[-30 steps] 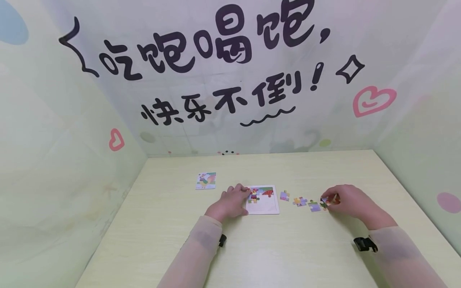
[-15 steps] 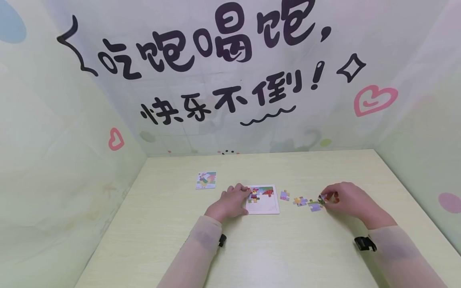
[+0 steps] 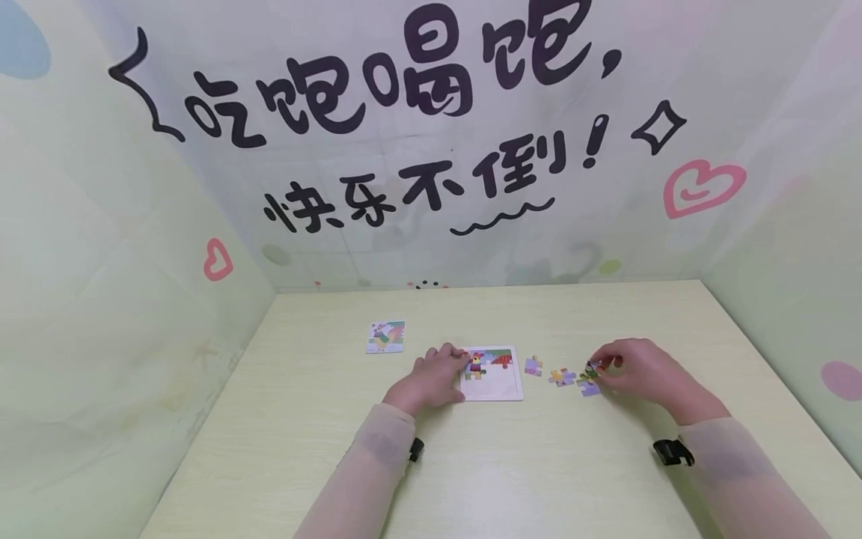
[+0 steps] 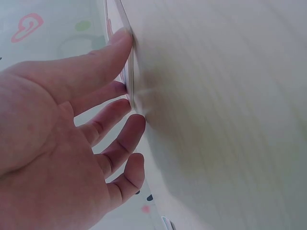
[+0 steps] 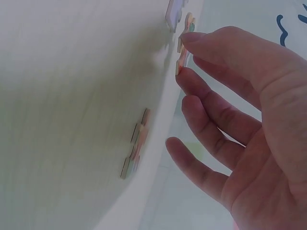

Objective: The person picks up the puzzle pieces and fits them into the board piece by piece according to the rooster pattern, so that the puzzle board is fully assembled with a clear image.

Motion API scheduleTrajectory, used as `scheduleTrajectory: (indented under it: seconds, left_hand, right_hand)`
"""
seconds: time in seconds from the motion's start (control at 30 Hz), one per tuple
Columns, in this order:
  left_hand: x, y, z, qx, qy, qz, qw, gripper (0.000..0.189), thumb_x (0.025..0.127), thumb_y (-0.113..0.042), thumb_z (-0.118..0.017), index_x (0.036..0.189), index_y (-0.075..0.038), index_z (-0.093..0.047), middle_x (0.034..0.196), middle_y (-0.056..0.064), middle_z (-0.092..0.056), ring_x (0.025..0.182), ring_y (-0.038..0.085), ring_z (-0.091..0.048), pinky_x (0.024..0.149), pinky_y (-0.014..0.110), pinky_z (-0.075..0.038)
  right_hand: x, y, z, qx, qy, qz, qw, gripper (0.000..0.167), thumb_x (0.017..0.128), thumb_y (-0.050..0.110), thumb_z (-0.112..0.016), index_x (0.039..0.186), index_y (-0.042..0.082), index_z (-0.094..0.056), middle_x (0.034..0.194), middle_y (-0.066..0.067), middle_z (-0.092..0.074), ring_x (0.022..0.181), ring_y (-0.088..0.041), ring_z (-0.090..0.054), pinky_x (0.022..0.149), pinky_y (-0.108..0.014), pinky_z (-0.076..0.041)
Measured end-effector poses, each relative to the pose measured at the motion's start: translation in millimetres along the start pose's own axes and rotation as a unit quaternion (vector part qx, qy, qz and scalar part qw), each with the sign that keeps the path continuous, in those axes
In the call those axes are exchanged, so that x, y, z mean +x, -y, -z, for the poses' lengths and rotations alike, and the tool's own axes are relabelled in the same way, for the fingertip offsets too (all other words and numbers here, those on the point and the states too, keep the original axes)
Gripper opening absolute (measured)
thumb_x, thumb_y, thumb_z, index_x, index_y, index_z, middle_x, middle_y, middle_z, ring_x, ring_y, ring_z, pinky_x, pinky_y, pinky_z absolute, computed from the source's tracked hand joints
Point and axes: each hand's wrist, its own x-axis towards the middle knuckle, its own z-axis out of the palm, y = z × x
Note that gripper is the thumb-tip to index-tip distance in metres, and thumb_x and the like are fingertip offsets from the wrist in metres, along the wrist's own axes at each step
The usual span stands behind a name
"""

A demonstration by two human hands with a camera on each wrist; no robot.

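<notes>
In the head view my left hand (image 3: pixel 431 376) rests at the left edge of a white puzzle tray (image 3: pixel 494 385), its thumb by the near corner and its forefinger by the far one. In the left wrist view the fingers bend loosely against the tray's edge. Colourful puzzle pieces with a bird picture (image 3: pixel 475 364) fill part of the tray's far side. To the right, my right hand (image 3: pixel 646 374) pinches a multicoloured puzzle piece (image 5: pixel 184 48) between thumb and forefinger. From the head, that piece overlaps a purple and green piece (image 3: pixel 589 389).
A purple piece (image 3: pixel 533 366) and a yellow and purple piece (image 3: pixel 562 376) lie between tray and right hand. One more loose piece (image 5: pixel 136 143) lies below the right fingers. A small square picture card (image 3: pixel 386 337) lies at the back left. Printed cloth walls (image 3: pixel 377 262) enclose the table.
My right hand has shifted a little left with the pinched piece, bringing it over the purple and green piece from the head's viewpoint. The left hand and tray have stayed put.
</notes>
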Motion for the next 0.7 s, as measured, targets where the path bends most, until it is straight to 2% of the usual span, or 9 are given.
scheduleTrajectory:
  seconds: [0.7]
  left_hand:
    - [-1.3, -2.4, 1.2, 0.007, 0.0, 0.001, 1.0, 0.076, 0.091, -0.029, -0.079, 0.157, -0.015, -0.045, 0.156, 0.004, -0.045, 0.132, 0.027, -0.043, 0.106, 0.046, -0.039]
  right_hand:
    - [19.2, 21.9, -9.8, 0.004, 0.01, 0.021, 0.9997, 0.021, 0.082, 0.01, -0.079, 0.102, 0.017, -0.08, 0.088, 0.009, -0.07, 0.081, -0.014, -0.061, 0.072, -0.03, -0.051]
